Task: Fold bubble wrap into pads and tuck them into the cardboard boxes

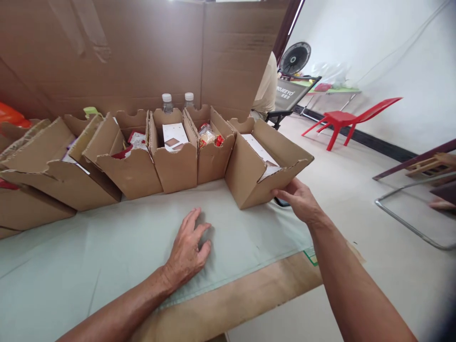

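My right hand [299, 199] grips the lower right corner of the rightmost cardboard box [249, 183], thumb on its front face and fingers partly hidden behind its side. That open-topped box stands slightly turned on the table and holds a white piece [259, 151]. Over the pale green tablecloth, my left hand [190, 244] is empty with its fingers apart. Left of the gripped box stands a narrower cardboard box [213, 164] with wrapped snack packets [208, 136] inside. Beside that one, another cardboard box [176, 168] contains a white printed card or box [174, 136].
More open cardboard boxes [130, 175] line the table leftward. Two clear bottles [166, 103] stand behind the row, before a tall cardboard panel [142, 57]. A dark object [282, 203] lies beside my right hand. Beyond are a seated person [267, 88] and a red chair [347, 118].
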Demonstrator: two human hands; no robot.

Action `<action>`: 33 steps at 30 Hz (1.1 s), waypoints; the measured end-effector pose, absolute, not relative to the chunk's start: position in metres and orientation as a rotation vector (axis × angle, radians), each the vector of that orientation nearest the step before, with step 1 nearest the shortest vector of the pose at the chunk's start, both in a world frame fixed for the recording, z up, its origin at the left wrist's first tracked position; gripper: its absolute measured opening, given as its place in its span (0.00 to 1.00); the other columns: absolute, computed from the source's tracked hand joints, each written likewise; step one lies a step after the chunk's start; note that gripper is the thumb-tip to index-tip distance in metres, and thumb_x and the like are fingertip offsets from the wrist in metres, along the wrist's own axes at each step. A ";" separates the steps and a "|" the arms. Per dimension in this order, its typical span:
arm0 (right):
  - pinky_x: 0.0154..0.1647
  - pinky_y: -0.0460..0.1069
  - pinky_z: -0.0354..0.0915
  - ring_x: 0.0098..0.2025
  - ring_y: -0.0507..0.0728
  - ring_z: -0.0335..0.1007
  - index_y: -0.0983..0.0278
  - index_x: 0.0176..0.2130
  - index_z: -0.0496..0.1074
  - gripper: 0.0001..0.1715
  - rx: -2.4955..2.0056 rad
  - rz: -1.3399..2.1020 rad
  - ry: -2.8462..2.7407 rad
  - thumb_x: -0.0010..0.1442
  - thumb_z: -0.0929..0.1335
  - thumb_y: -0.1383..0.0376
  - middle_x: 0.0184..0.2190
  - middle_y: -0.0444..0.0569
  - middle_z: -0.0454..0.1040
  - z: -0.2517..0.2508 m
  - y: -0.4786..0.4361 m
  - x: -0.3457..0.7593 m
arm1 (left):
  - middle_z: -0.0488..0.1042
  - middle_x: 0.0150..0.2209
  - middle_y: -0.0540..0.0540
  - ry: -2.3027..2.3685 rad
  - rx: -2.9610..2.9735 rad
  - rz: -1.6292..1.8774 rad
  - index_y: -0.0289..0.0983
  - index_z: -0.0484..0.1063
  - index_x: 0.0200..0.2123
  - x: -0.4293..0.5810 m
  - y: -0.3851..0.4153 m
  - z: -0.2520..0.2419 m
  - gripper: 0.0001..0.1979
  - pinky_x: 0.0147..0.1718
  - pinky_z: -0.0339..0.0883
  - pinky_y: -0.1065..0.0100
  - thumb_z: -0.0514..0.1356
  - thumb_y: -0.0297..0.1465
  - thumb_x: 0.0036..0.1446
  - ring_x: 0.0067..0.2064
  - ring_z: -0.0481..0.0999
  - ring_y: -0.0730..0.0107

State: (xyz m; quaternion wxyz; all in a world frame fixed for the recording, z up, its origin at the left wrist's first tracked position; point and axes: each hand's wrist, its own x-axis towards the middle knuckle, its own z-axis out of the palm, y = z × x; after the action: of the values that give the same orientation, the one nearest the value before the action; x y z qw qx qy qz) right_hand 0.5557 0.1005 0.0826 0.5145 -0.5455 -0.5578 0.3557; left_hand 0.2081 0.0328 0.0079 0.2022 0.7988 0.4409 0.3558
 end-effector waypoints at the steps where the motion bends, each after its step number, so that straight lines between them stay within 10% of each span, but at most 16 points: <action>1: 0.58 0.61 0.73 0.58 0.68 0.75 0.57 0.51 0.76 0.38 -1.288 0.848 -1.355 0.45 0.82 0.46 0.53 0.51 0.81 0.084 0.108 0.557 | 0.63 0.70 0.30 1.232 2.224 0.988 0.36 0.78 0.51 0.208 0.033 0.008 0.20 0.64 0.68 0.35 0.59 0.22 0.56 0.72 0.62 0.38; 24: 0.54 0.63 0.73 0.45 0.64 0.78 0.65 0.41 0.78 0.19 -1.583 0.379 -1.324 0.52 0.73 0.56 0.38 0.53 0.83 0.073 0.195 0.530 | 0.70 0.66 0.31 1.190 2.160 0.971 0.36 0.80 0.47 0.208 0.034 0.013 0.18 0.64 0.67 0.36 0.60 0.21 0.54 0.72 0.63 0.37; 33: 0.43 0.54 0.73 0.33 0.57 0.76 0.57 0.65 0.69 0.33 -1.428 0.096 -1.693 0.62 0.69 0.59 0.36 0.45 0.81 0.149 0.160 0.440 | 0.71 0.65 0.31 1.170 2.135 0.987 0.36 0.80 0.46 0.208 0.036 0.013 0.18 0.64 0.66 0.34 0.60 0.20 0.52 0.71 0.63 0.37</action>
State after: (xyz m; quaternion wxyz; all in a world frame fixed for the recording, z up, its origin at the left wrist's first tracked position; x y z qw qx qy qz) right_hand 0.4396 0.1599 0.1489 0.4460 -0.5764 -0.6836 0.0388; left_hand 0.2082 0.0364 0.0130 0.2547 0.7859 0.4306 0.3633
